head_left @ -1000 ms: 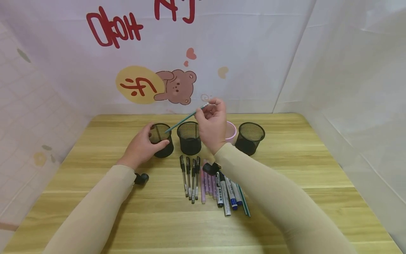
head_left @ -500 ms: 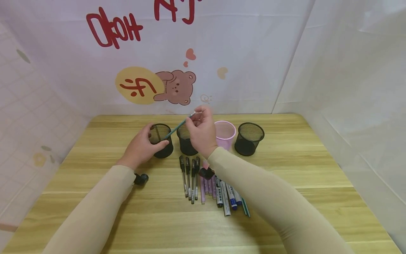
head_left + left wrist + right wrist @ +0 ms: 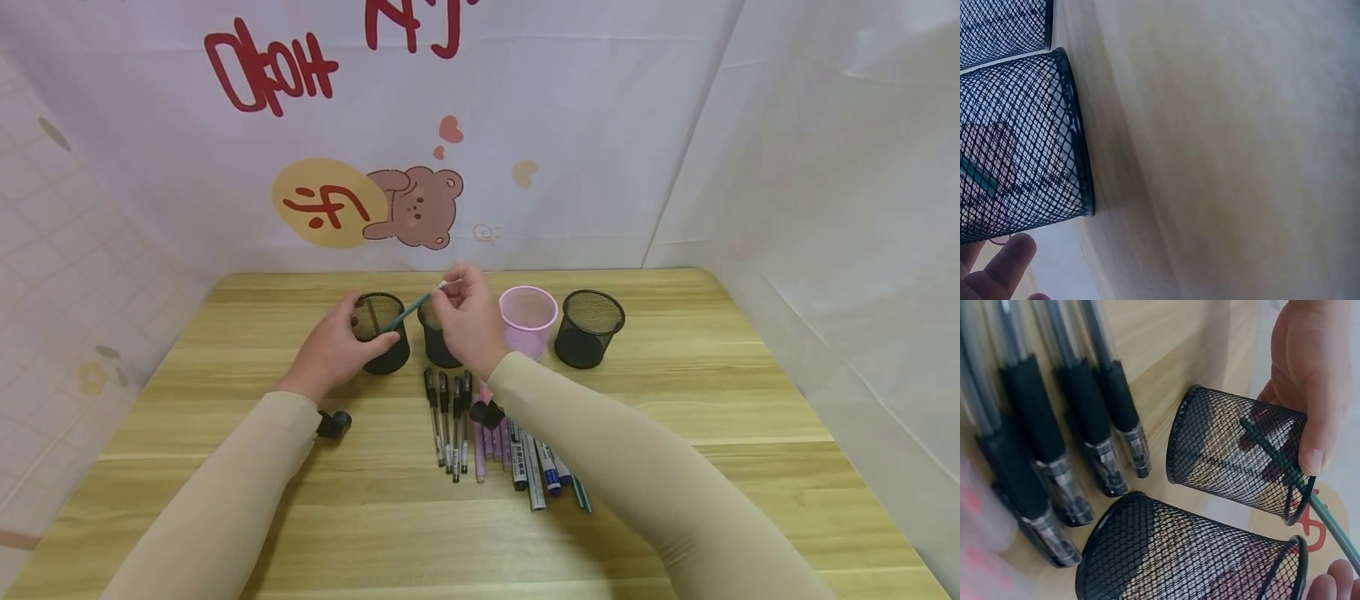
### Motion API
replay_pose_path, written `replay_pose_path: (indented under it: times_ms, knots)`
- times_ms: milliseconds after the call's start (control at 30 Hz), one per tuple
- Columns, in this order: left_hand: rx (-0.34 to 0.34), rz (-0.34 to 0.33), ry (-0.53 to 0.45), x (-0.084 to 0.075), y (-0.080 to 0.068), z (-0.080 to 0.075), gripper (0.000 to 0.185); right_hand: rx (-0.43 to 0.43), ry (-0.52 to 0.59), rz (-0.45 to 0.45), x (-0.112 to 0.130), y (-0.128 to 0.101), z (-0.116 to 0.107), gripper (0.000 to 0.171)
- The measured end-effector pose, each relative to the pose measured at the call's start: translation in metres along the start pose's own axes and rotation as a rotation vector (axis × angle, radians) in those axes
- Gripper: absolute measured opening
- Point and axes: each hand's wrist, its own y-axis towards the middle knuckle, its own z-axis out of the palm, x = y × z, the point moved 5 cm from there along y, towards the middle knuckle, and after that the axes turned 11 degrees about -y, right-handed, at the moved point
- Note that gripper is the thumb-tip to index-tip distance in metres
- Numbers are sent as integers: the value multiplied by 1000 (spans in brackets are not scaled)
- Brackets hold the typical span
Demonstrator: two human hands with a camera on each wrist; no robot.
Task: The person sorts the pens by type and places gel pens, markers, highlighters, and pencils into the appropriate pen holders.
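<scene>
Standing in a row near the far edge of the wooden table (image 3: 675, 400): four pen cups, listed from the person's left.

1. Leftmost black mesh cup (image 3: 382, 332). Gripped by the left hand (image 3: 333, 350), fingers curled round its near and left wall, thumb on the side facing the next cup. A green pencil (image 3: 408, 311) slants into its mouth, point down; the right-wrist view shows the shaft crossing the rim and running down inside the mesh (image 3: 1272, 453).
2. Second black mesh cup (image 3: 432, 346). Just beside the first, partly hidden behind the right hand.
3. Pink cup (image 3: 528, 319). Upright, just right of the right hand.
4. Third black mesh cup (image 3: 588, 327). Upright, at the right end of the row, apart from both hands.

Right hand (image 3: 468, 321): raised above the second cup, fingertips pinching the pencil's upper, pale end; grip narrow.

Lying on the table nearer the person, side by side and pointing toward the cups:
- four black-capped pens (image 3: 448, 417);
- pale purple pens (image 3: 491, 437), partly under the right sleeve;
- markers with blue and black caps (image 3: 536, 462);
- one further green pencil (image 3: 582, 493) at the right edge of the group.

Backdrop: white sheet with red lettering and a bear cartoon (image 3: 416, 204).
</scene>
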Motion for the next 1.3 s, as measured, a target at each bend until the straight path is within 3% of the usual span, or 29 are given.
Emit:
replay_pose_path:
  times_ms: [233, 467, 733, 967, 1133, 1300]
  knots:
    - [-5, -5, -19, -4, 1, 2, 101, 43, -46, 36, -4, -1, 2, 17]
    - [-2, 0, -12, -5, -1, 1, 105, 93, -43, 68, -7, -2, 2, 20]
    - [-8, 0, -8, -1, 1, 1, 106, 66, -139, 49, -8, -4, -14, 27]
    - [-4, -1, -5, -1, 0, 1, 109, 86, -140, 52, -10, -4, -47, 23]
    - [-8, 1, 2, -1, 0, 1, 110, 117, -265, 52, -13, -8, -82, 19]
    - [-8, 5, 6, -2, 0, 1, 110, 214, -431, 57, -20, -17, -108, 23]
